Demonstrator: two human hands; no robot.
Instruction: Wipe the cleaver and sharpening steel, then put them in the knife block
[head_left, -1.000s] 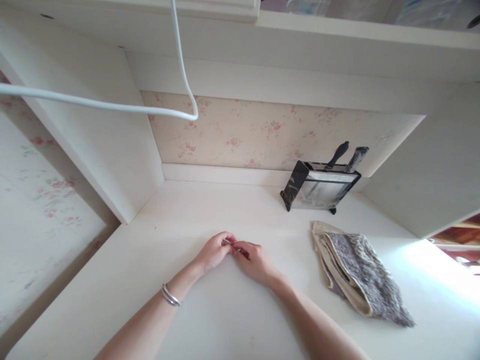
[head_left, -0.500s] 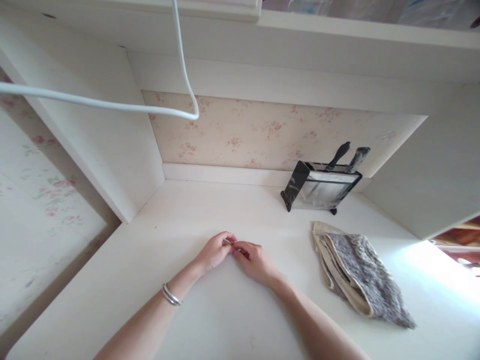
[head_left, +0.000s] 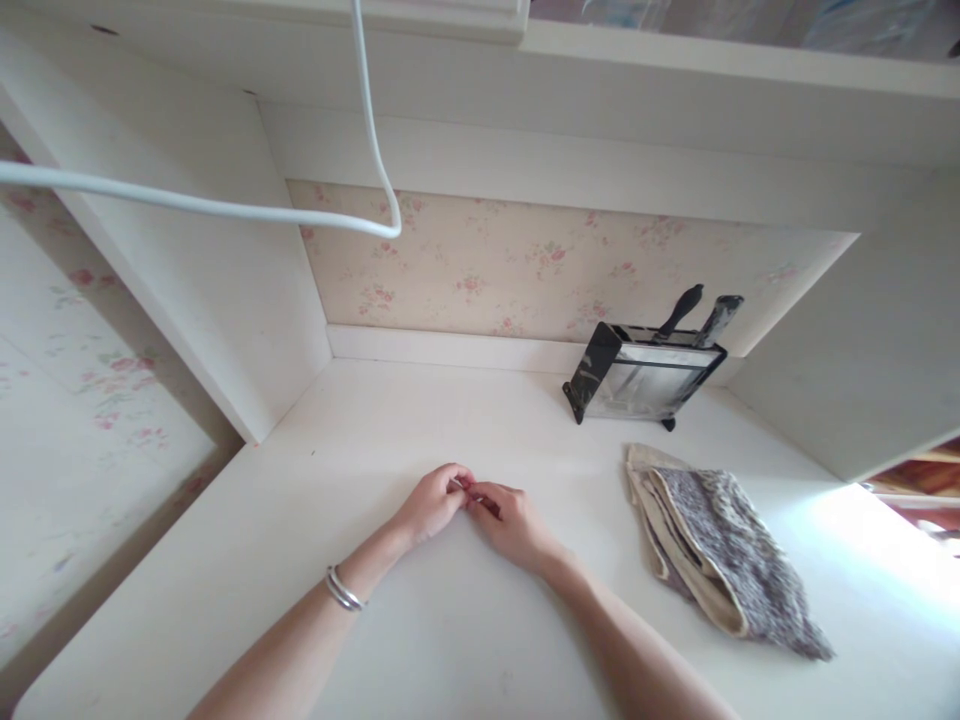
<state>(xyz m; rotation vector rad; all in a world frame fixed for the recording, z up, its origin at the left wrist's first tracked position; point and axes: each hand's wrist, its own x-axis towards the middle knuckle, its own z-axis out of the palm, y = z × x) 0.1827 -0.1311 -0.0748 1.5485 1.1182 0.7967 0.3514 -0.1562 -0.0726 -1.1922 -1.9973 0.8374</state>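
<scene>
With bent fingers and tips pinched nearly shut, the left hand [head_left: 431,505] and right hand [head_left: 514,520] hold a tiny white thing [head_left: 456,485] between them over the table [head_left: 450,400], probably light and easy to drop, so gently pinch its ends.

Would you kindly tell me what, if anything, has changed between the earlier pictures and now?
Nothing has visibly changed; only the camera's view has drifted slightly. The left hand and right hand are still together, fingers pinched on a small pale item, too small to identify. The folded cloth and the holder with two handles stay as they were.
</scene>
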